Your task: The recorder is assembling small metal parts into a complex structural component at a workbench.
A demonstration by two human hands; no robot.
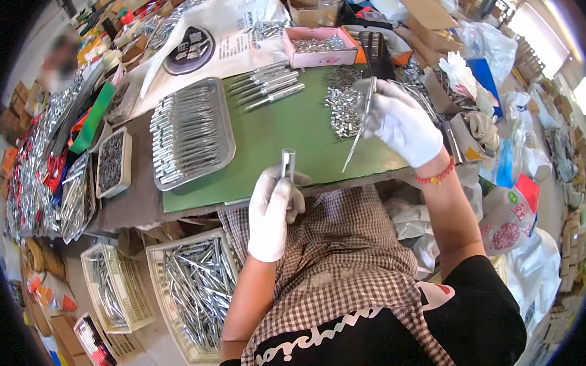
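Observation:
My left hand [270,217], in a white glove, is closed around a short shiny metal tube [288,161] held upright at the near edge of the green work mat [278,131]. Further right, my gloved right hand [405,124] pinches a thin metal rod [354,146] above the mat, its slender tip slanting down and left. Behind the rod lies a pile of small shiny metal parts [343,111]. A metal tray [229,146] of neatly lined-up pointed metal tools [185,132] sits at the mat's left, and several similar tools [266,86] lie beyond it.
At the back stands a pink box [320,59] of small parts. A tub of dark small pieces [124,186] is left of the tray. Below the table edge, plastic crates [153,254] hold metal rods. Boxes and plastic bags [489,43] crowd the right side.

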